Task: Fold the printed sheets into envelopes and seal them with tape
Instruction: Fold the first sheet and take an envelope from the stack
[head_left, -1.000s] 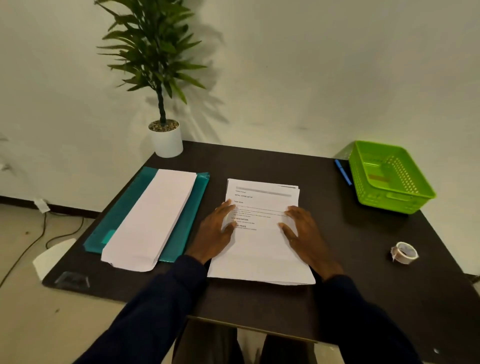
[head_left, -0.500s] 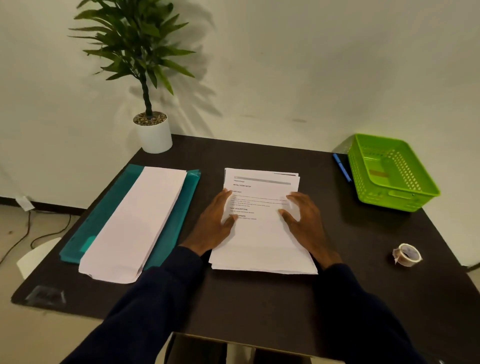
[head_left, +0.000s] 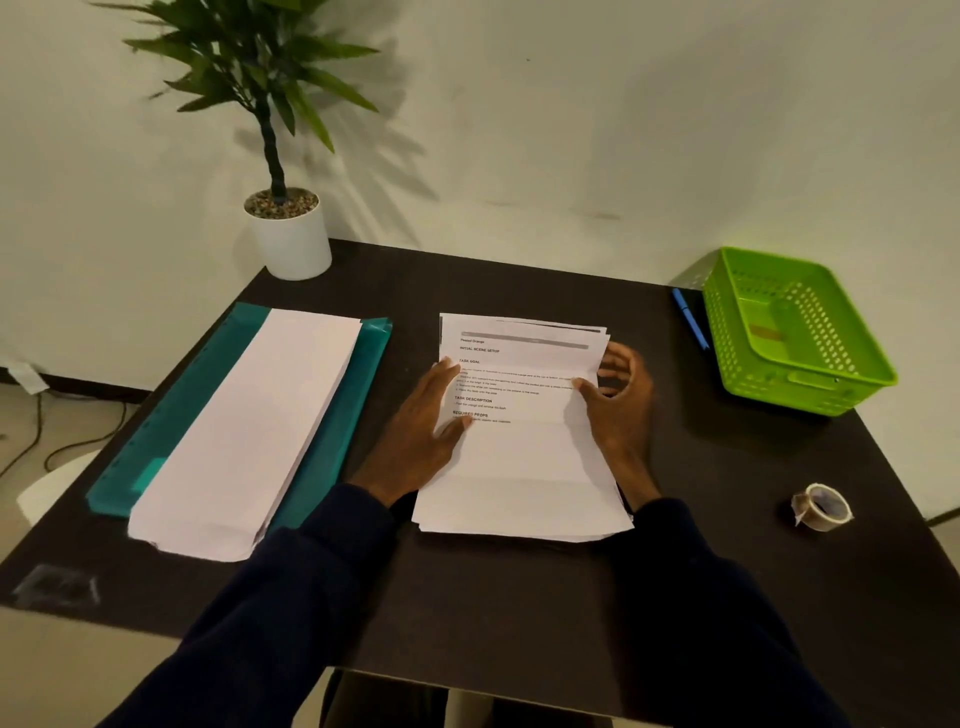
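A stack of printed sheets (head_left: 524, 467) lies in the middle of the dark table. My left hand (head_left: 423, 431) rests flat on the stack's left side, fingers spread. My right hand (head_left: 618, 400) pinches the right edge of the top sheet, thumb on top and fingers curled underneath, and that edge is lifted a little. A pile of long white envelopes (head_left: 249, 431) lies to the left on a teal folder (head_left: 358, 384). A roll of clear tape (head_left: 822, 506) sits at the right, apart from both hands.
A green plastic basket (head_left: 795, 332) stands at the back right with a blue pen (head_left: 690, 318) beside it. A potted plant (head_left: 291, 234) stands at the back left corner against the wall. The table's front edge (head_left: 467, 680) is close to my body.
My right hand slid from flat on the sheets to the right edge and took hold of the top sheet, lifting it slightly. My left hand stayed put. The camera tilted down.
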